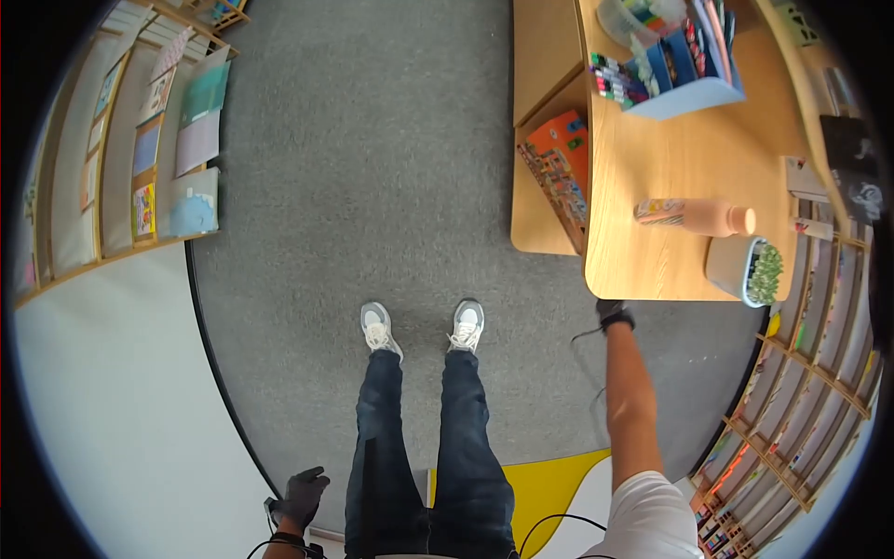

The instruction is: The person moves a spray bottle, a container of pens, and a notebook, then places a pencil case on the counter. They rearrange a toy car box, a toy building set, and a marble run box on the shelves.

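My left hand [303, 497], in a dark glove, hangs low beside my left leg, its fingers apart and nothing in them. On the other side, my right hand [612, 312], also dark-gloved, reaches to the near edge of a wooden desk [643, 270]; its fingers are mostly hidden at that edge, so what they hold or touch cannot be seen. On the desktop a peach bottle [698, 216] stands near a pale blue pot [733, 265] with a small green plant [766, 274].
A blue organizer [689, 99] with pens and folders stands at the desk's far end, above a shelf holding an orange box [559, 163]. Display shelves [112, 149] line the left wall; more shelves [792, 354] are at right. Grey carpet [372, 186] lies between.
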Available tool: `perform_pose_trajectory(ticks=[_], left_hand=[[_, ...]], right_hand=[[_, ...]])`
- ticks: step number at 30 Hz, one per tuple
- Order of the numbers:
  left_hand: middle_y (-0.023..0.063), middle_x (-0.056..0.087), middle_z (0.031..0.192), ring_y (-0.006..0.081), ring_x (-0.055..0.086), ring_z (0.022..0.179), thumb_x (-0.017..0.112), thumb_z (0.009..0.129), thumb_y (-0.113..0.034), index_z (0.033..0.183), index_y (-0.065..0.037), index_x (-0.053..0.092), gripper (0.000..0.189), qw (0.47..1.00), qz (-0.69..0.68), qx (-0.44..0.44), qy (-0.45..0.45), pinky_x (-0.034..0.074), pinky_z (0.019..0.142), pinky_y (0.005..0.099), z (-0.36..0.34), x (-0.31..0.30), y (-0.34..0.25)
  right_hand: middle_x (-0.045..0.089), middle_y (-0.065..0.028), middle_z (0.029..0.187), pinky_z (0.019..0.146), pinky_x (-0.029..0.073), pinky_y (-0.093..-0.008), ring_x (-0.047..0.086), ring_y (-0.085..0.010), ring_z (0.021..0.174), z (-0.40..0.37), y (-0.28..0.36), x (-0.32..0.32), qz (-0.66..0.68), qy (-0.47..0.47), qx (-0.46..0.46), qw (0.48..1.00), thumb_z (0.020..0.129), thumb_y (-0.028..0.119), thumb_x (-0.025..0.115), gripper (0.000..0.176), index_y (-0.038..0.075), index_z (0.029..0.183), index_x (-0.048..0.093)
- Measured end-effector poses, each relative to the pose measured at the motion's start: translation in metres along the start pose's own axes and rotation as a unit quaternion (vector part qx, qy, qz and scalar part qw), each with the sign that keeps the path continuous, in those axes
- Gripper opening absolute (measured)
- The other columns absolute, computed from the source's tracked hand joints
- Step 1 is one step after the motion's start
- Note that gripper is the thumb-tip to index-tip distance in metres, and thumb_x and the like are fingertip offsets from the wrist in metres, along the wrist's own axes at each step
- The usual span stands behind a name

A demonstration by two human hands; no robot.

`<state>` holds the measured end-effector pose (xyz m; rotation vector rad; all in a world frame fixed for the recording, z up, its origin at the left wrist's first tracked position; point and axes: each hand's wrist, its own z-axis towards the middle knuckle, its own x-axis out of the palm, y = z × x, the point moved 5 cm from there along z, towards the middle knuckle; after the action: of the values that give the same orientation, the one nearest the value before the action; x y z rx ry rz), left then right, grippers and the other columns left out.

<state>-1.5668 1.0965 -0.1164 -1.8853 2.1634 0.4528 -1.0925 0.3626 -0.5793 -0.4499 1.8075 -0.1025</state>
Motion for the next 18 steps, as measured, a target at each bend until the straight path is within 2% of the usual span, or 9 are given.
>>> perform_pose_trajectory(ticks=[2, 6, 9, 13, 15, 18], left_hand=[[0.0001, 0.069, 0.078, 0.0071, 0.057, 0.068, 0.078, 0.089, -0.013, 0.132, -0.001, 0.074, 0.045, 0.999, -0.037, -0.034, 0.01, 0.045, 0.061, 0.0259, 0.0, 0.012, 0.027], [0.0012, 0.07, 0.079, 0.0084, 0.059, 0.069, 0.079, 0.089, -0.011, 0.132, 0.0, 0.073, 0.044, 0.999, -0.004, -0.033, 0.004, 0.046, 0.061, 0.0265, -0.015, 0.019, 0.022], [0.0011, 0.07, 0.08, 0.0084, 0.059, 0.069, 0.079, 0.089, -0.011, 0.131, 0.0, 0.074, 0.044, 0.998, -0.024, -0.048, -0.013, 0.046, 0.061, 0.0266, -0.022, 0.023, 0.016], [0.0007, 0.07, 0.08, 0.0079, 0.057, 0.068, 0.08, 0.089, -0.011, 0.131, -0.001, 0.074, 0.043, 0.997, -0.061, -0.043, -0.003, 0.045, 0.06, 0.0264, -0.026, 0.028, 0.011], [0.0005, 0.07, 0.08, 0.0077, 0.056, 0.067, 0.08, 0.089, -0.011, 0.13, -0.001, 0.075, 0.043, 0.996, -0.078, -0.033, -0.001, 0.044, 0.059, 0.0264, -0.029, 0.027, 0.007], [0.0031, 0.075, 0.088, 0.0085, 0.061, 0.074, 0.079, 0.091, -0.011, 0.131, -0.001, 0.074, 0.042, 0.999, -0.037, 0.003, 0.004, 0.048, 0.066, 0.0262, -0.037, 0.02, -0.012]], right_hand=[[0.033, -0.0124, 0.173, 0.129, 0.027, -0.0486, 0.031, -0.0325, 0.158, 0.022, -0.023, -0.037, 0.132, 0.058, 0.068, 0.987, 0.103, 0.054, 0.057, 0.08, 0.011, 0.167, 0.033], [0.034, -0.0122, 0.173, 0.129, 0.027, -0.0482, 0.031, -0.0322, 0.158, 0.042, -0.052, -0.032, 0.228, 0.072, 0.118, 0.964, 0.105, 0.055, 0.054, 0.077, 0.012, 0.166, 0.035], [0.034, -0.012, 0.173, 0.129, 0.027, -0.048, 0.031, -0.0319, 0.158, 0.036, -0.049, -0.014, 0.289, 0.081, 0.122, 0.946, 0.106, 0.056, 0.052, 0.075, 0.013, 0.166, 0.037], [0.035, -0.0118, 0.172, 0.129, 0.027, -0.0476, 0.031, -0.0316, 0.158, 0.021, 0.0, 0.023, 0.387, 0.076, 0.093, 0.914, 0.107, 0.057, 0.049, 0.073, 0.014, 0.165, 0.039], [0.035, -0.0117, 0.172, 0.129, 0.027, -0.0474, 0.031, -0.0314, 0.159, 0.011, 0.047, 0.068, 0.445, 0.051, 0.065, 0.892, 0.108, 0.058, 0.047, 0.072, 0.015, 0.165, 0.04], [0.052, -0.011, 0.161, 0.123, 0.036, -0.0519, 0.047, -0.0358, 0.147, 0.006, 0.102, -0.102, 0.543, 0.162, 0.217, 0.795, 0.101, 0.046, 0.063, 0.065, 0.017, 0.158, 0.05]])
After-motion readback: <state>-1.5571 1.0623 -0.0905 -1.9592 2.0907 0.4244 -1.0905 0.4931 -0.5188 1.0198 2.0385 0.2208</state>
